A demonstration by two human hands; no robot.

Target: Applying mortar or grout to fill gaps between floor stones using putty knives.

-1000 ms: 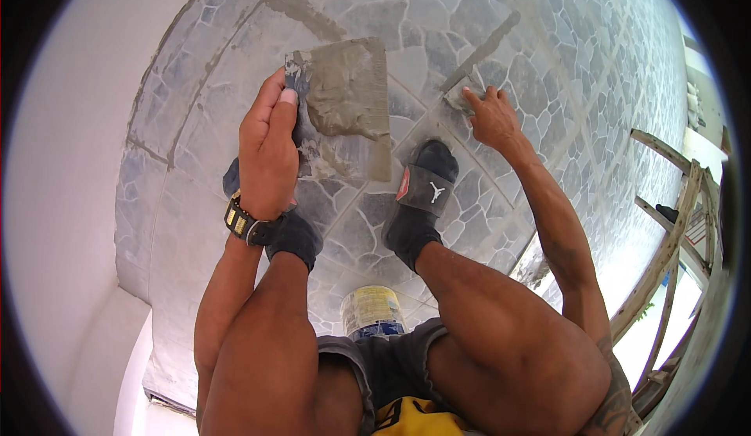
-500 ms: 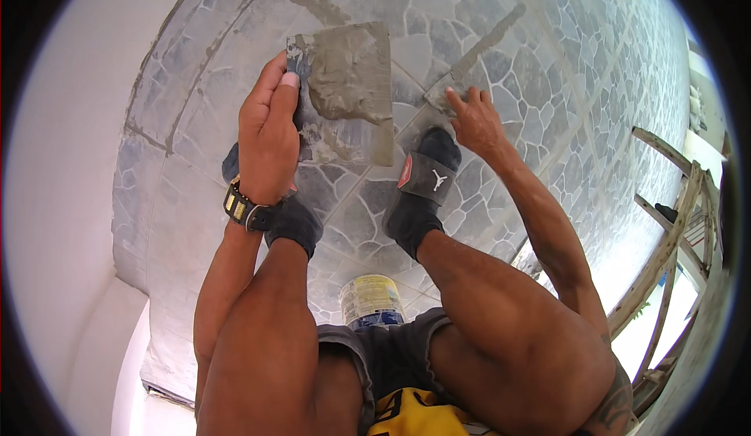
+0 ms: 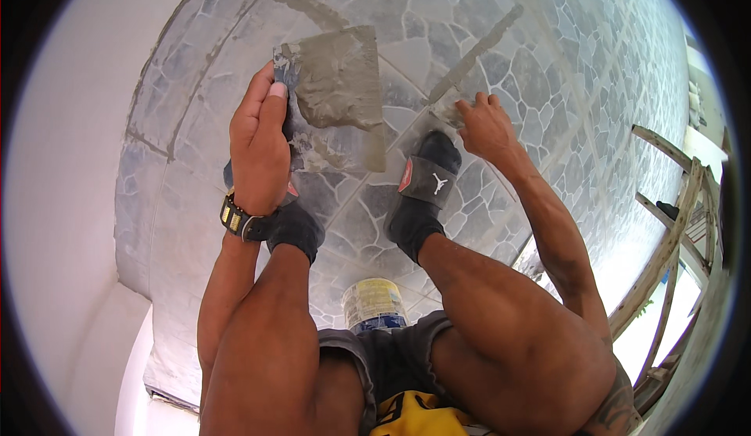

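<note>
My left hand [image 3: 260, 143] grips the edge of a flat square board [image 3: 338, 96] that carries a heap of wet grey mortar [image 3: 332, 84]. A dark watch with a gold band sits on that wrist. My right hand [image 3: 483, 127] presses its fingertips onto a grout line [image 3: 469, 61] in the stone-pattern tiled floor [image 3: 547, 84], with a small smear of mortar under the fingers. Whether it holds a small tool is hidden. I squat with both feet in dark socks and black slides [image 3: 426, 182] on the tiles.
A white plastic bucket [image 3: 371, 303] stands on the floor between my legs. A plain white wall [image 3: 70, 201] rises on the left. A wooden ladder or frame [image 3: 665, 256] leans at the right edge. Grey grout lines cross the tiles ahead.
My left hand and the mortar board have shifted slightly nearer and lower. My right hand has slid down along the grout line toward my right foot.
</note>
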